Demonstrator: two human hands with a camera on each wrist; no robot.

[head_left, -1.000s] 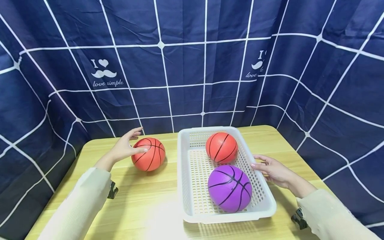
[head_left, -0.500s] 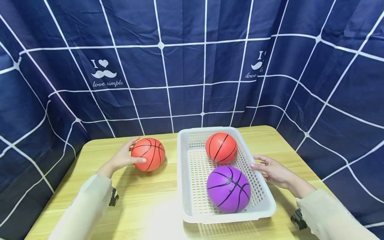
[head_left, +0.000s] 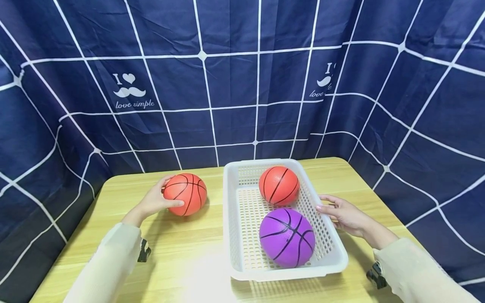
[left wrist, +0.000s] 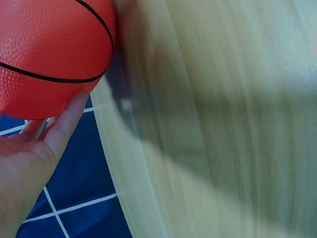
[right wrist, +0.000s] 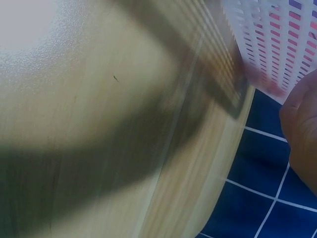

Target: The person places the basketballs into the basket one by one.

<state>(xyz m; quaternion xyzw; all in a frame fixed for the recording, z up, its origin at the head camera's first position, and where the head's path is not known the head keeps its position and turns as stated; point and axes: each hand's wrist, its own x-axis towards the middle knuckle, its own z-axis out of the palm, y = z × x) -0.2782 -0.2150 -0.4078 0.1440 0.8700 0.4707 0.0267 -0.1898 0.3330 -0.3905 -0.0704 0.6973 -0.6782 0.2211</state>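
Note:
An orange ball (head_left: 187, 193) (left wrist: 49, 54) stands on the wooden table (head_left: 182, 256), left of a white slotted basket (head_left: 229, 219). My left hand (head_left: 161, 198) cups the ball's left side, thumb in front and fingers behind; the left wrist view shows the fingers (left wrist: 64, 124) against the ball. In the basket lie a second orange ball (head_left: 279, 185) at the back and a purple ball (head_left: 286, 237) nearer the front. My right hand (head_left: 337, 210) rests with relaxed fingers on the basket's right rim. The right wrist view shows only that hand's edge (right wrist: 302, 134) beside the basket wall (right wrist: 277, 44).
A dark blue cloth with white grid lines (head_left: 242, 84) hangs close behind and on both sides of the table. The table's left edge (left wrist: 114, 163) runs just beside my left hand. Bare wood lies in front of the left ball and basket.
My left hand has closed in from open beside the orange ball to cupping it. The purple ball has shifted slightly left in the basket. The right hand has stayed put.

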